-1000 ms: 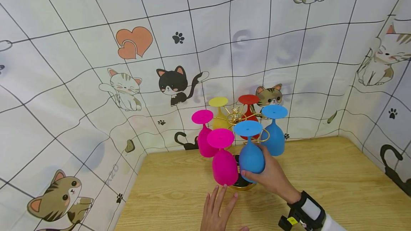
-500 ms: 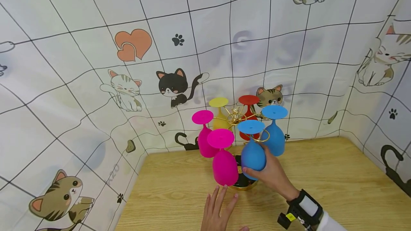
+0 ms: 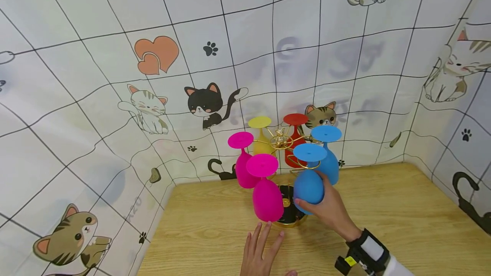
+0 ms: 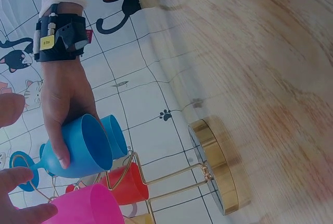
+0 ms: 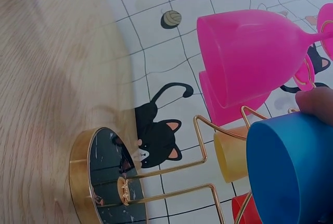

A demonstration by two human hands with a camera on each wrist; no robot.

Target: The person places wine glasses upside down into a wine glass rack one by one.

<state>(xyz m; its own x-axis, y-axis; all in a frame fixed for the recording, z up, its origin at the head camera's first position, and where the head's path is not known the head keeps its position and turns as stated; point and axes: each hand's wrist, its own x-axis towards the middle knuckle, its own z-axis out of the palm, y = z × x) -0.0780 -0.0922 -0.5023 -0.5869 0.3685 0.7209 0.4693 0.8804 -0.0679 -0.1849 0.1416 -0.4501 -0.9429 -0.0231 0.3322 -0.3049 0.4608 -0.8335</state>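
In the head view my right hand (image 3: 331,208) grips the bowl of an upside-down blue plastic goblet (image 3: 309,186), thumb on the near side. A gold ring of the rack (image 3: 281,139) passes at its stem, just under the foot; whether it encircles the stem is unclear. My left hand (image 3: 258,252) is low in front, fingers spread and straight, fingertips near the rim of the front pink goblet (image 3: 267,199) and holding nothing. A second blue goblet (image 3: 329,163) hangs behind my right hand. The left wrist view shows the gripped blue goblet (image 4: 73,148) from below.
Another pink goblet (image 3: 245,169), a yellow goblet (image 3: 262,142) and a red goblet (image 3: 295,139) hang upside down around the rack. Its round black-and-gold base (image 3: 289,223) stands on the wooden table (image 3: 199,225). A cat-printed cloth (image 3: 245,67) rises behind and at both sides.
My right hand has shifted the blue goblet slightly to the right, toward the second blue goblet and away from the front pink one. The left hand has stayed in place.
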